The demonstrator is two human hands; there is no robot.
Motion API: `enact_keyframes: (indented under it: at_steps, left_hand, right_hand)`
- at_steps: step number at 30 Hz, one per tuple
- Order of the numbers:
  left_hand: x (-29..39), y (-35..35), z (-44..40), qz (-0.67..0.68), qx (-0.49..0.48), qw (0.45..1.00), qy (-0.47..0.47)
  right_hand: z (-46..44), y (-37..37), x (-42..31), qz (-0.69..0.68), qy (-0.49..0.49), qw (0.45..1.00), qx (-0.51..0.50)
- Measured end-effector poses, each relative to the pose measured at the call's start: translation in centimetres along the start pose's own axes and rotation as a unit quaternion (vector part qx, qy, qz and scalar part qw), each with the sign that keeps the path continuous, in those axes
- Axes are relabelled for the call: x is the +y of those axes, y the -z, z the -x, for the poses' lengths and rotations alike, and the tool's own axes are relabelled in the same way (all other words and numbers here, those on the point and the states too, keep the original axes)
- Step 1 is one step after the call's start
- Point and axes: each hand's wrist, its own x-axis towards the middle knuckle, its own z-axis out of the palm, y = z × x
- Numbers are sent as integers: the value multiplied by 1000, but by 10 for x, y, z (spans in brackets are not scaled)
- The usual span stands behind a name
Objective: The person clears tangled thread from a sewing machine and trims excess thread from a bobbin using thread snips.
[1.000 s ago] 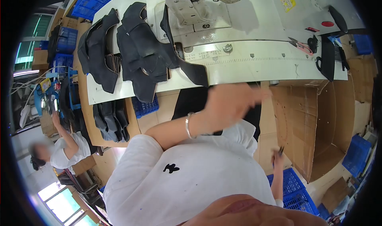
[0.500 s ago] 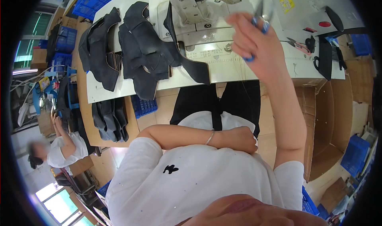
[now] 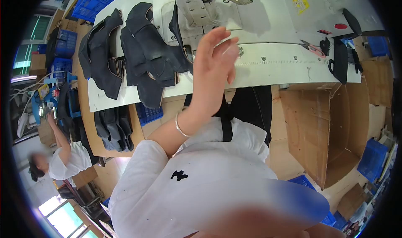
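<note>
My left hand [image 3: 211, 68], with a bracelet on its wrist, is raised in front of the table's near edge. Its fingers are apart and loosely bent, and nothing shows in them. Just beyond stands the sewing machine [image 3: 197, 12], with a dark, curved cut piece [image 3: 175, 26] beside its base. Left of the hand, dark cut pieces [image 3: 146, 49] lie on the white table [image 3: 272, 66]. At the bottom, a blurred blue shape [image 3: 303, 200] and a brownish blur are very near the camera. My right hand cannot be made out clearly there; its fingers are smeared or hidden.
Another dark stack [image 3: 102, 56] lies at the table's left, with more pieces [image 3: 114, 129] on a lower board. Pink-handled scissors [image 3: 314, 48] rest at the right. A big cardboard box [image 3: 307, 129] stands below the right side. A co-worker [image 3: 67, 158] sits at far left.
My left hand has come up from my lap to the table's edge and opened. My right hand, which held blue-handled scissors over the table, has left there. A blue blur has appeared near the camera.
</note>
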Motion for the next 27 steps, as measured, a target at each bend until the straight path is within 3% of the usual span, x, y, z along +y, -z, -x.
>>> enact_keyframes:
  at_steps: [2,4,7,8,9,10,12,13,15,18,20,21,23,25,26,27]
  left_hand:
    - [9,-6,-8,80,0,996,40]
    - [15,-6,-11,161,-27,984,73]
    - [3,12,-8,139,-136,977,89]
    - [3,10,1,10,-129,991,45]
    - [1,6,14,-119,-119,986,1]
    - [-12,3,23,-224,-168,946,-161]
    - [-42,2,44,-339,-287,832,-332]
    - [-52,1,55,-353,-367,790,-342]
    - [-77,-1,77,-392,-454,720,-350]
    - [-100,-7,106,-408,-598,614,-314]
    - [-114,-8,123,-421,-665,541,-297]
    - [-109,-14,125,-418,-720,498,-242]
    - [-123,-10,131,-361,-737,533,-203]
    - [-120,-14,128,-398,-752,491,-185]
    - [-119,-16,126,-423,-753,472,-177]
    - [-121,-16,126,-394,-735,516,-196]
  right_hand:
    - [46,20,23,-40,-115,992,-7]
    - [70,34,32,-74,-160,984,-8]
    - [71,48,2,-131,-157,979,-12]
    - [66,52,-20,-155,-141,978,-11]
    - [56,56,-52,-184,-118,976,-14]
    - [42,58,-93,-217,-89,972,-16]
    - [9,58,-186,-306,-16,951,-33]
    - [-48,41,-180,-382,42,922,-50]
    - [-26,53,-332,-386,83,917,-47]
    - [35,95,-494,-311,323,857,-254]
    - [69,112,-558,-238,410,816,-332]
    - [79,118,-579,-207,446,785,-376]
    - [103,128,-601,-234,455,741,-435]
    - [113,145,-610,-276,510,670,-465]
    - [113,151,-606,-339,540,646,-420]
    - [113,157,-597,-368,531,682,-343]
